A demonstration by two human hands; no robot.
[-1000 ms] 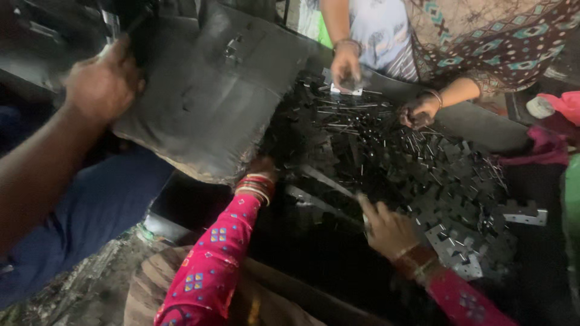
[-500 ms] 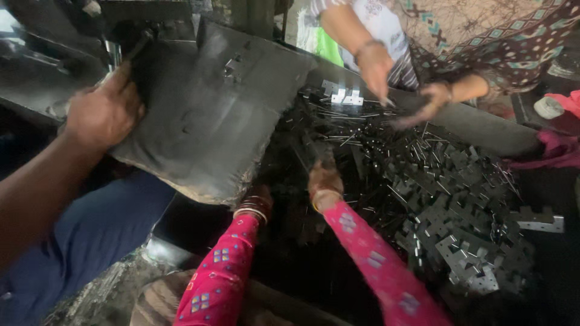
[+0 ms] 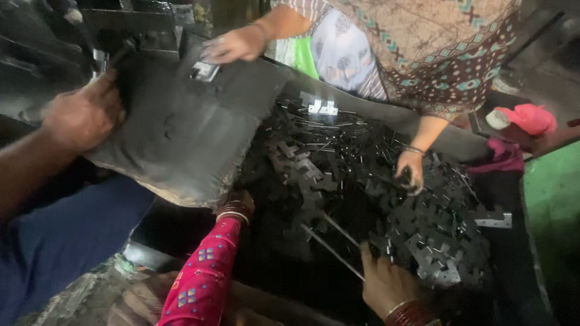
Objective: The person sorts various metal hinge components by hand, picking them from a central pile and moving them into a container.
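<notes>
The left arm comes up from the bottom edge in a pink patterned sleeve, bent slightly and pointing upward. Red bangles sit on the wrist. The left hand (image 3: 240,204) is mostly hidden, so it is not possible to say if its grip is closed. The right hand (image 3: 386,281) enters from the bottom right, also with red bangles at the wrist. Its back faces the camera, and the fingers are curled forward and downward, partly closed.

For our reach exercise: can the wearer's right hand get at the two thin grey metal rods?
Probably yes: the right hand lies beside the near ends of the thin grey metal rods, fingers almost touching, and nothing covers them.
</notes>
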